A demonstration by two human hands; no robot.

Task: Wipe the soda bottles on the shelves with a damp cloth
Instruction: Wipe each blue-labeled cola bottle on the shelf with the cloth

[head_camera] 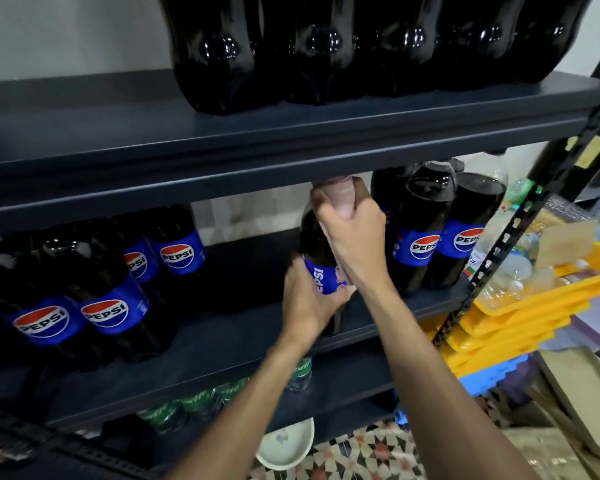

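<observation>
A Pepsi bottle (317, 244) is held upright at the front lip of the middle shelf (222, 344), its top just under the edge of the upper shelf (222, 161); whether its base is set down cannot be told. The label is grasped by the curled fingers of the left hand (309, 303); the neck is clasped by the right hand (355, 244), clenched round a pale pink cloth (342, 194). Bare shelf is seen at nine o'clock, before the left bottles (111, 299); at three o'clock the right bottles (423, 237) are stood just beside, short of the perforated post (510, 237).
</observation>
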